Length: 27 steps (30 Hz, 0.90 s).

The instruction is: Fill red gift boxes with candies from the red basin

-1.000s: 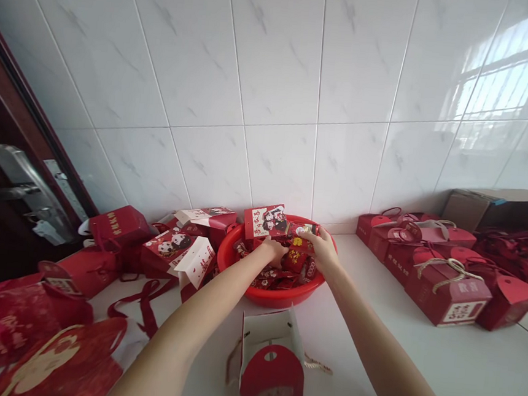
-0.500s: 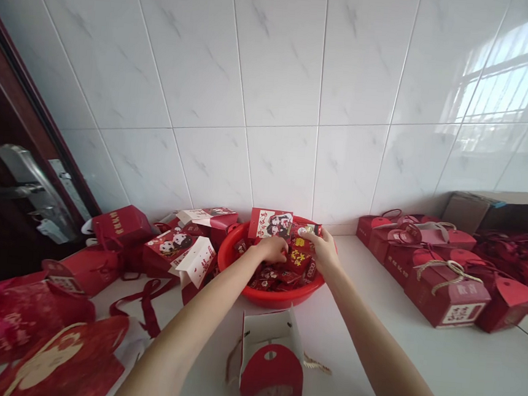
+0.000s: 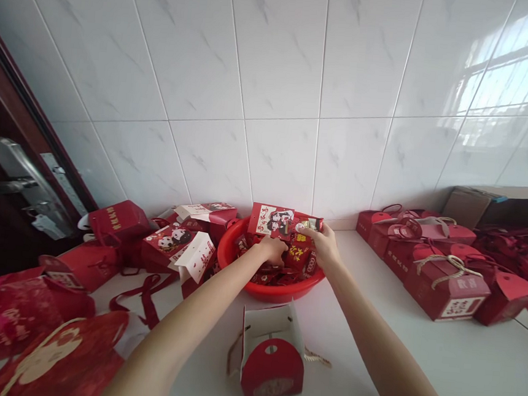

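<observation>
Still at work, the right hand (image 3: 327, 248) pinches a small packet (image 3: 309, 225) over the far right of a red basin (image 3: 283, 294); the left hand (image 3: 271, 250) has stayed among wrapped sweets (image 3: 296, 254), its grip impossible to tell, so picking seems unfinished. Nearer, an open box (image 3: 272, 374) stands on a white tabletop (image 3: 346, 365), gift boxes (image 3: 447, 294) left and right, tiled wall (image 3: 285, 58) behind.

The basin (image 3: 278, 293), packets (image 3: 298, 254) inside, stands behind 1 box (image 3: 273, 371); bags (image 3: 60, 359) lie far left.
</observation>
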Motion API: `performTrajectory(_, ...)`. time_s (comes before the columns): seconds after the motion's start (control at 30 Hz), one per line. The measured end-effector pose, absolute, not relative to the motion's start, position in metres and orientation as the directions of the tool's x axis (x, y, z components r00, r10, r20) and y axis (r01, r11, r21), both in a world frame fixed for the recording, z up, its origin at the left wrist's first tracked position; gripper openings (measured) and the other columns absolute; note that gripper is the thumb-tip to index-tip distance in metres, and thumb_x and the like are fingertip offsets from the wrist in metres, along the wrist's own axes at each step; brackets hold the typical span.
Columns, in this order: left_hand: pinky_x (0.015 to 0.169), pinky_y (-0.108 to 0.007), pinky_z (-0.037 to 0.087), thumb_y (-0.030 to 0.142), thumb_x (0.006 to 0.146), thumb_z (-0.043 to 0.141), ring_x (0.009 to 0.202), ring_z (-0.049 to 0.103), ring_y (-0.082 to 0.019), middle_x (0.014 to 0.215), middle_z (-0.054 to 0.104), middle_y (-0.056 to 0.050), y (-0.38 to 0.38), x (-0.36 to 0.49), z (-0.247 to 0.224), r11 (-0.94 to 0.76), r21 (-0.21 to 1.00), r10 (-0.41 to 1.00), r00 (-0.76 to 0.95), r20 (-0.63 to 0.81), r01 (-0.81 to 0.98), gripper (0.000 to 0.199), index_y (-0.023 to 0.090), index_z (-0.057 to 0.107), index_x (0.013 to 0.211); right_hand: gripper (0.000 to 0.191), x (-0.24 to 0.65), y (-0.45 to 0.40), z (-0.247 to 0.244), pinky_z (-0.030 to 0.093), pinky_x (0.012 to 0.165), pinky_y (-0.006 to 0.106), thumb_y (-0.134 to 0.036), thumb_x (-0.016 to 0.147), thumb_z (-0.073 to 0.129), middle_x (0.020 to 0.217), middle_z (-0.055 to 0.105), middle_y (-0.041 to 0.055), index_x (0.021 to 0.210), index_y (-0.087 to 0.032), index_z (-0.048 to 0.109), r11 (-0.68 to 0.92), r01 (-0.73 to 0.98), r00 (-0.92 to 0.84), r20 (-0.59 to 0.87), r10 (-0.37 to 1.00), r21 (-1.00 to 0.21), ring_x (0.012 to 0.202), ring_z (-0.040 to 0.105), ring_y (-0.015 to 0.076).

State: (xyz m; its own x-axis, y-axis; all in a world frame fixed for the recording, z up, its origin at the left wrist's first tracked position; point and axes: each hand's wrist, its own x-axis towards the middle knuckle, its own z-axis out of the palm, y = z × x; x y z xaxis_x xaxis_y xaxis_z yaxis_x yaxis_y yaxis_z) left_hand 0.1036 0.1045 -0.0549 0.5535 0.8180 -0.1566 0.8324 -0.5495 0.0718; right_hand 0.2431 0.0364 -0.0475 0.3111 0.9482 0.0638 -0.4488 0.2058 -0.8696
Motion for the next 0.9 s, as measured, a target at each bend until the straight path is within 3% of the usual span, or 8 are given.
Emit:
performTrajectory(0.1,0.100,-0.044,0.043,0.039,0.061,0.081,0.101,0.068,-0.036,0.096,0.077,-0.015,0.105,0.107,-0.059,-0.568,-0.040,0.810,0.550,-0.202,0.822,0.024,0.021,0.074,0.076,0.036,0.243,0.037,-0.048,0.062,0.064,0.036,-0.021,0.050,0.082,0.076,0.075,0.0014,0.079,-0.021,0.063,0.198,-0.438,0.301,0.064,0.952,-0.877,0.075,0.074,0.0258)
performTrajectory(0.2,0.097,-0.042,0.045,0.037,0.061,0.082,0.099,0.069,-0.034,0.094,0.078,-0.016,0.106,0.111,-0.063,-0.569,-0.116,0.814,0.536,-0.226,0.814,0.023,0.021,0.075,0.076,0.037,0.243,0.036,-0.048,0.062,0.064,0.036,-0.020,0.049,0.082,0.075,0.074,0.0010,0.081,-0.020,0.063,0.216,-0.446,0.296,0.084,0.951,-0.869,0.073,0.073,0.0247)
performTrajectory(0.33,0.088,-0.039,0.050,0.022,0.058,0.081,0.097,0.071,-0.036,0.098,0.077,-0.019,0.104,0.115,-0.065,-0.580,-0.121,0.804,0.544,-0.239,0.805,0.022,0.018,0.076,0.079,0.039,0.243,0.035,-0.047,0.060,0.058,0.033,-0.020,0.048,0.083,0.074,0.075,0.0010,0.080,-0.020,0.063,0.207,-0.437,0.294,0.078,0.953,-0.875,0.066,0.071,0.0220)
performTrajectory(0.5,0.079,-0.034,0.051,0.025,0.053,0.081,0.088,0.071,-0.032,0.086,0.078,-0.014,0.101,0.106,-0.055,-0.591,-0.087,0.796,0.562,-0.228,0.802,0.020,0.020,0.074,0.071,0.041,0.244,0.034,-0.047,0.061,0.062,0.035,-0.018,0.046,0.085,0.071,0.073,-0.0002,0.078,-0.020,0.061,0.220,-0.444,0.286,0.096,0.953,-0.869,0.067,0.071,0.0218)
performTrajectory(0.6,0.069,-0.030,0.049,0.025,0.053,0.077,0.075,0.069,-0.026,0.072,0.075,-0.006,0.100,0.094,-0.045,-0.566,0.052,0.792,0.560,-0.244,0.823,0.013,0.022,0.072,0.065,0.039,0.244,0.035,-0.048,0.061,0.061,0.035,-0.019,0.046,0.085,0.070,0.073,-0.0001,0.077,-0.020,0.061,0.234,-0.446,0.304,0.099,0.947,-0.864,0.066,0.070,0.0218)
performTrajectory(0.7,0.063,-0.027,0.046,0.023,0.057,0.071,0.067,0.066,-0.021,0.067,0.072,-0.001,0.101,0.079,-0.038,-0.503,0.302,0.792,0.571,-0.213,0.810,0.011,0.022,0.074,0.068,0.039,0.245,0.036,-0.049,0.060,0.061,0.034,-0.020,0.047,0.086,0.070,0.072,-0.0007,0.077,-0.020,0.060,0.240,-0.440,0.310,0.104,0.945,-0.865,0.065,0.070,0.0210)
performTrajectory(0.83,0.068,-0.026,0.049,0.022,0.064,0.064,0.073,0.067,-0.019,0.076,0.074,-0.002,0.105,0.065,-0.035,-0.361,0.704,0.831,0.554,-0.055,0.612,0.024,0.018,0.076,0.085,0.039,0.245,0.037,-0.049,0.059,0.060,0.033,-0.020,0.047,0.086,0.069,0.072,-0.0007,0.077,-0.020,0.061,0.242,-0.451,0.307,0.106,0.946,-0.859,0.064,0.069,0.0205)
performTrajectory(0.9,0.071,-0.027,0.051,0.023,0.068,0.061,0.075,0.067,-0.019,0.076,0.074,-0.002,0.104,0.060,-0.035,-0.309,0.819,0.860,0.510,0.023,0.483,0.028,0.016,0.076,0.090,0.040,0.245,0.038,-0.049,0.059,0.060,0.034,-0.021,0.047,0.086,0.070,0.072,-0.0004,0.078,-0.020,0.061,0.228,-0.447,0.301,0.095,0.949,-0.865,0.064,0.069,0.0209)
